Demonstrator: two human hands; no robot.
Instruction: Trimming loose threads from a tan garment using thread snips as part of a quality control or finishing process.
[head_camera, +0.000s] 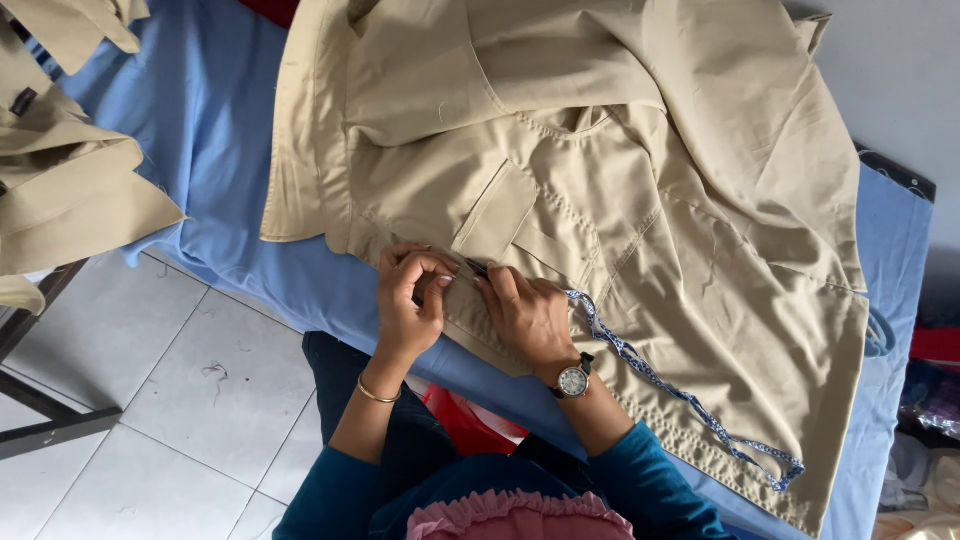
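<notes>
From the head camera I look down on a beige garment (640, 200) spread across a worktop covered in blue cloth (220, 130). My left hand (405, 300) sits at the garment's near edge, its fingers (425, 265) curled and pinched narrow on the fabric seam there. My right hand (530, 315) lies just beside it on the same edge, fingers drawn together around a small dark tool (475, 267) whose tip meets the seam between the two hands; I cannot tell what kind of tool it is. The hands are nearly touching each other. A gold bangle (377, 394) circles the left wrist and a wristwatch (573, 380) the right. A blue patterned ribbon (680, 390) trails from beside the right hand along the garment's lower hem toward the near right corner. More beige fabric (70, 180) is heaped at the far left, over a tiled floor (180, 380).
</notes>
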